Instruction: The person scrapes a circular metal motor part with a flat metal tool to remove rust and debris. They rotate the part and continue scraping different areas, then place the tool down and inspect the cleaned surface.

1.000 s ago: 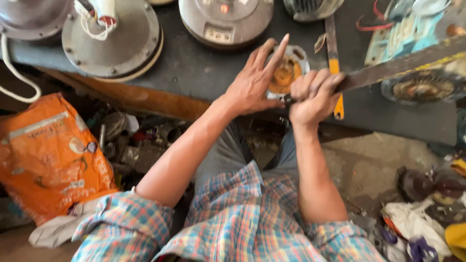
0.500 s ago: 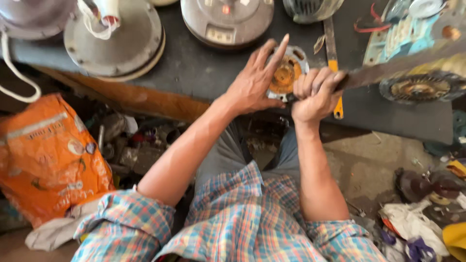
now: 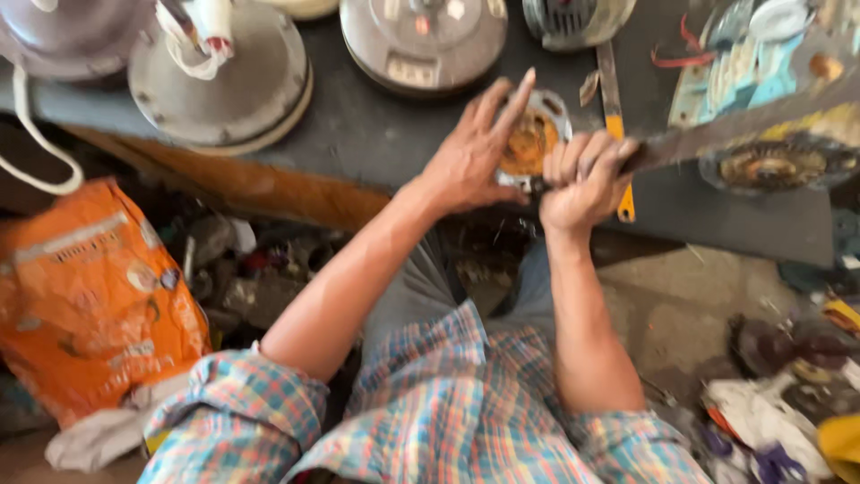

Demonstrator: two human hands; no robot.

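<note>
- Left hand is pressing, fingers spread, on the round copper-wound part.
- Right hand, beside that part, is gripping a long metal bar; it looks stiff and heavy.

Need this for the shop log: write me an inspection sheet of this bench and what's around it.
Surface: dark workbench, worn wooden front edge.
Job's things: round motor part with copper windings on the bench; long flat metal bar reaching from the right.
Clutter: round metal fan housings and, a yellow-handled tool, another wound part.
Grippers: left hand rests, fingers spread, on the motor part; right hand is closed around the bar's end.
Cables: white cord looping off the bench at left; red wires at the back.
Surroundings: orange sack, scrap parts and rags on the floor.
</note>
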